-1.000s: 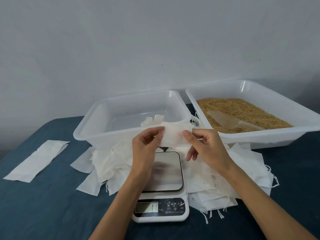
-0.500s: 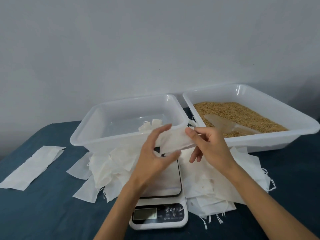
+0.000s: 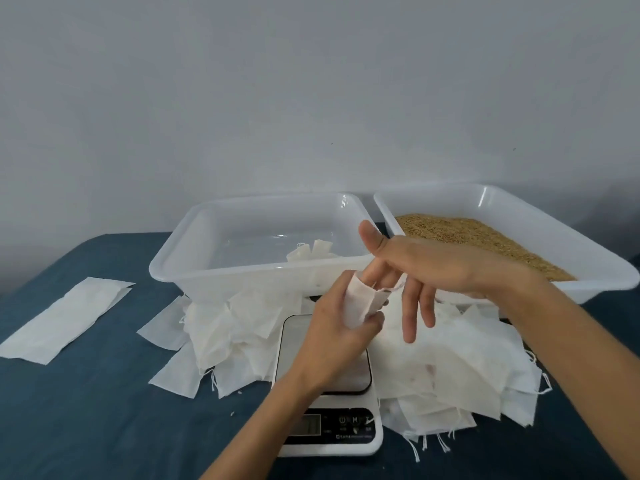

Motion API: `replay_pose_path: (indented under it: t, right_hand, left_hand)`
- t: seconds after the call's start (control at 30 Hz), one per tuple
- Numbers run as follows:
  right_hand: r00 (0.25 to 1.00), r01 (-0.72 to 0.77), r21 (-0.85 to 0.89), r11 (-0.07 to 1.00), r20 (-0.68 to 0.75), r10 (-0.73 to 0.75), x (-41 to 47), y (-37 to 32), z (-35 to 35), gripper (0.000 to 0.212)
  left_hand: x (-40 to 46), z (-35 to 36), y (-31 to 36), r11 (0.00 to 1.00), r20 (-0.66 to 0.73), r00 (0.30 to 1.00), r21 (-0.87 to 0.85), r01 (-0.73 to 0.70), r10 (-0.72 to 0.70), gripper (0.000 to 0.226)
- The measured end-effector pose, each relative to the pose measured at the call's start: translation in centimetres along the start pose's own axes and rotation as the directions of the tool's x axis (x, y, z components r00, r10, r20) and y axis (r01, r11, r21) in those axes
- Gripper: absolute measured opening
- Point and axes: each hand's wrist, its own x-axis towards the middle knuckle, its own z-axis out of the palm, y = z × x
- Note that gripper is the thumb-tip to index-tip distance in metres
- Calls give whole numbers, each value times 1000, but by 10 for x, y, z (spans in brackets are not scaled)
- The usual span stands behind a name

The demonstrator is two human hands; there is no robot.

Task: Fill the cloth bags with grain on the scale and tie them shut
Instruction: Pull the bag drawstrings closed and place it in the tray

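White cloth bag is held above the scale, gripped by the left hand with fingers and thumb curled round its body. The right hand has its fingers straight and spread; two of them are pushed into the open mouth of the bag, the other fingers hang down beside it, and the thumb points up. The scale stands on the blue tabletop near the front edge, with a dark weighing plate and a display panel with buttons facing the person; the reading on the display is too blurred to tell. Loose piles of flat cloth bags lie on both sides of the scale: one pile to the left and a larger pile to the right, with drawstring ends trailing off the edges. A separate flat strip of white cloth lies well apart on the left of the tabletop. Behind the scale stand two translucent white plastic trays, side by side and nearly touching. The left tray holds a few small cloth bags near its front wall; whether they are filled cannot be told. The right tray holds brown grain spread across its floor, partly hidden by the right hand. A plain grey wall rises behind the trays.
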Motion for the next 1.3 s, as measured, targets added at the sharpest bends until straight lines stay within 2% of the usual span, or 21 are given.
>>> replay_pose_path:
  t: [0.03, 0.1, 0.17, 0.23, 0.27, 0.33, 0.4, 0.47, 0.57, 0.63, 0.73, 0.8, 0.87, 0.93, 0.97, 1.03, 1.13, 1.2, 1.3]
  right_hand:
    - [999, 12, 17, 1000, -51, -11, -3, 0, -7, 100]
    - [968, 49, 69, 996, -248, -31, -10, 9, -31, 96]
    - [873, 41, 39, 998, -487, -17, -14, 36, -61, 78]
    - [766, -148, -97, 984, -641, 52, -10, 82, -92, 53]
    - [745, -314, -178, 933, -655, 127, -7, 107, -104, 46]
    - [737, -575, -296, 762, -591, 327, -1, 153, -114, 51]
    - [726, -650, -339, 680, -542, 424, 3, 185, -116, 56]
    - [743, -628, -351, 694, -535, 401, 7, 202, -114, 49]
    - [811, -523, -414, 745, -509, 287, 18, 207, -107, 23]
    - [817, -491, -439, 752, -532, 222, 23, 209, -104, 21]
    - [736, -537, -439, 720, -661, 146, 21, 212, -111, 11]
    - [655, -588, -441, 678, -751, 80, 16, 215, -117, 16]
    - [597, -672, -480, 564, -801, 29, 12, 218, -124, 23]
    - [577, -741, -503, 445, -816, 37, 11, 221, -129, 29]
    - [582, -748, -509, 426, -811, 52, 11, 222, -129, 31]
    - [626, -700, -529, 481, -778, 56, 15, 222, -125, 30]
    - [705, -545, -501, 672, -708, 45, 24, 222, -116, 21]
    - [723, -483, -424, 766, -687, 76, 28, 222, -113, 20]
    - [718, -458, -281, 843, -676, 164, 27, 227, -115, 27]
  left_hand:
    - [-1, -2, -2, 999, -2, 1000, -42, 22, -22, 30]
    - [-3, -9, -7, 995, -3, 999, -82, 53, -54, 30]
    - [-6, -16, -12, 992, -3, 998, -106, 66, -66, 31]
    - [-7, -19, -15, 990, -3, 997, -123, 72, -73, 33]
    - [-7, -18, -15, 988, -5, 997, -128, 81, -83, 33]
    - [-6, -17, -16, 987, -16, 995, -126, 98, -101, 31]
    - [-5, -16, -17, 987, -31, 994, -127, 99, -104, 29]
    - [-5, -17, -18, 985, -44, 993, -142, 102, -110, 29]
    - [-4, -17, -20, 981, -54, 991, -158, 114, -124, 30]
    - [-4, -17, -22, 980, -67, 990, -165, 114, -127, 31]
    - [-2, -18, -24, 978, -94, 988, -180, 108, -126, 32]
    - [-1, -19, -25, 975, -107, 986, -193, 108, -131, 30]
    - [-1, -19, -26, 974, -114, 984, -201, 109, -134, 29]
    - [0, -19, -27, 975, -121, 984, -192, 108, -133, 26]
    - [0, -19, -27, 976, -122, 984, -187, 110, -134, 25]
    - [0, -20, -27, 976, -122, 983, -185, 111, -135, 25]
    - [0, -20, -27, 973, -120, 983, -201, 113, -139, 29]
    - [0, -20, -26, 973, -120, 984, -205, 107, -133, 30]
    - [-1, -19, -26, 975, -132, 982, -198, 105, -132, 24]
